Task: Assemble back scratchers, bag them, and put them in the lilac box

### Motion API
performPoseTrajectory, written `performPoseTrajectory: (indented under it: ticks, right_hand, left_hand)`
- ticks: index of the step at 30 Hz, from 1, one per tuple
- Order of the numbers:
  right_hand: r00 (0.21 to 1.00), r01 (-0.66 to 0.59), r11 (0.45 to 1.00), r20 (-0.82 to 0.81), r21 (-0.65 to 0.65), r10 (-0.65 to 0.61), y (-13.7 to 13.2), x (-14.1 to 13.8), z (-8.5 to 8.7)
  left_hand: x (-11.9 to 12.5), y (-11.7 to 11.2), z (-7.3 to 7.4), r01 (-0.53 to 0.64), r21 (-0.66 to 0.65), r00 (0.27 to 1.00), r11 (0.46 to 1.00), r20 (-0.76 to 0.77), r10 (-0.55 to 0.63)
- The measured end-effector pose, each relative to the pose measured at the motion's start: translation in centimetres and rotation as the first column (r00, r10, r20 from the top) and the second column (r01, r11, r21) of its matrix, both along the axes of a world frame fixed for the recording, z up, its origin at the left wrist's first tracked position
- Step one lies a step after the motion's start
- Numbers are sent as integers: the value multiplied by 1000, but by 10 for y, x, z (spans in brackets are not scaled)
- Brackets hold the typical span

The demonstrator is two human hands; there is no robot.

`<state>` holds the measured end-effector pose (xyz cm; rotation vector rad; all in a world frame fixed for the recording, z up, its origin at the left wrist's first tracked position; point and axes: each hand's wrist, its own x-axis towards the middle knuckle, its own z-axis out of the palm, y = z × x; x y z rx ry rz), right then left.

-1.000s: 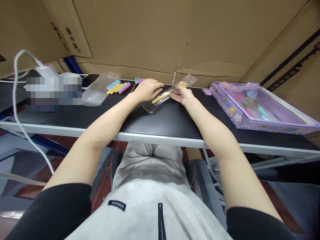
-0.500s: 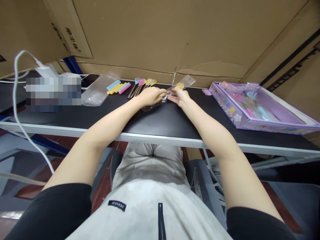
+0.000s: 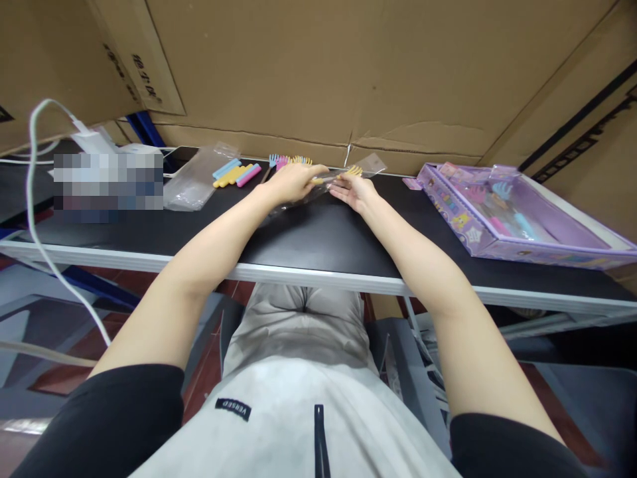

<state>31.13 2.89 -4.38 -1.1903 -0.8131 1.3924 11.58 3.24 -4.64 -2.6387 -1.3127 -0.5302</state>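
Observation:
A yellow claw-headed back scratcher lies inside a clear plastic bag, spanning the gap between my hands. My left hand is closed on the scratcher's handle end through or with the film; its fingertips are partly hidden. My right hand pinches the bag just below the yellow claw, thumb on top, other fingers stretched underneath. Just behind my left hand, several more back scratchers with blue, pink and yellow claws lie in a row, their brown rods mostly covered by that hand.
Left of the scratchers lie several blue, yellow and pink handle tubes and flat clear bags. A purple display box with packed scratchers occupies the right side. A white cable hangs at left. Cardboard walls the black table's back.
My left hand has shifted a little left and back, now covering more of the scratcher row. The yellow claw has slid slightly left towards my right fingers, which stay almost in place.

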Motion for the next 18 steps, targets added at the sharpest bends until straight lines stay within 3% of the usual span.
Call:
performPoseTrajectory:
  ticks: [9, 18]
  right_hand:
    - [999, -3, 1000, 34, 13, 2, 8, 13, -2]
    - [991, 6, 999, 133, 32, -10, 17, 24, -7]
  left_hand:
    - [-50, 1, 29, -239, -104, 968, 965, -97, 230]
    - [-45, -12, 39, -338, -266, 928, 903, -254, 273]
